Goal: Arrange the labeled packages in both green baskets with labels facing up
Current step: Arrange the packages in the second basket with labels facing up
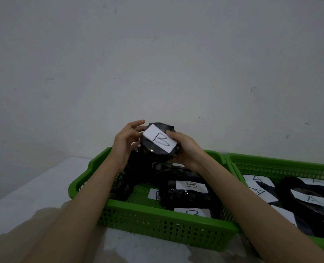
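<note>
Both hands hold one black wrapped package [158, 149] above the far end of the left green basket [157, 226]. Its white label with a hand-written B faces me. My left hand [128, 140] cups its left side with fingers partly spread; my right hand [184, 147] grips its right side, thumb on the label's edge. Below in that basket lie more black packages, some with B labels [192, 186] up and some dark ones [123, 186] showing no label. The right green basket [282, 165] holds packages with A labels [316, 200] facing up.
The two baskets stand side by side, touching, on a white table [34, 190] against a plain grey wall. The right basket runs out of the frame at the right edge. Bare tabletop lies left of the left basket.
</note>
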{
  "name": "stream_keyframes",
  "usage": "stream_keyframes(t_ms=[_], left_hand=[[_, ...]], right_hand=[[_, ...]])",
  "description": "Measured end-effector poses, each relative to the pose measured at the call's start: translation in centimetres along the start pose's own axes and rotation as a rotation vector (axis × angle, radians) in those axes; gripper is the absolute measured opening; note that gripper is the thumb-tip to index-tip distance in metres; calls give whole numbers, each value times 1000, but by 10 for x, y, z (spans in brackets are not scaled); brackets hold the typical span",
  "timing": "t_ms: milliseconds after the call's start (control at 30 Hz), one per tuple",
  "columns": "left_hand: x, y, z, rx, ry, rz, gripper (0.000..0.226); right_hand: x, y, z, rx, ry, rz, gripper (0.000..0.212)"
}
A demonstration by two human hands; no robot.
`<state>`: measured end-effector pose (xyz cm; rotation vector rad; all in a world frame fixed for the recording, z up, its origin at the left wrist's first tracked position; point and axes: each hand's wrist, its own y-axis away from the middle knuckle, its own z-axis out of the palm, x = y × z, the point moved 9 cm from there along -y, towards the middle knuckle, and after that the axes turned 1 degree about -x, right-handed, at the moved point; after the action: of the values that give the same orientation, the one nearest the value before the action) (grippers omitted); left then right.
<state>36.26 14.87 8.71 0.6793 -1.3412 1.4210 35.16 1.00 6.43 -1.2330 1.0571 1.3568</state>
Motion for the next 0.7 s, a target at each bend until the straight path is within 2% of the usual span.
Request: stream_keyframes(t_ms=[33, 133, 200, 300, 367, 467, 600, 700], left_hand=[[1, 1, -12, 118, 0, 6, 21], [-2, 5, -38, 361, -73, -15, 37], [-5, 5, -43, 400, -278, -81, 51], [-19, 1, -39, 260, -881, -196, 57], [-34, 1, -35, 116, -1106, -259, 58], [-55, 8, -32, -55, -1159, -402, 50], [-59, 12, -38, -34, -1105, -498, 48], [-71, 19, -51, -27, -1187, -639, 62]], right_hand=[[1, 0, 5, -41, 51, 3, 13], [9, 0, 18, -145, 161, 24, 5], [15, -2, 20, -165, 192, 41, 25], [26, -1, 20, -154, 307, 68, 28], [35, 0, 17, -120, 462, 87, 37], [46, -1, 17, -137, 656, 99, 42], [44, -3, 21, -157, 777, 25, 42], [45, 1, 38, -282, 959, -74, 32]])
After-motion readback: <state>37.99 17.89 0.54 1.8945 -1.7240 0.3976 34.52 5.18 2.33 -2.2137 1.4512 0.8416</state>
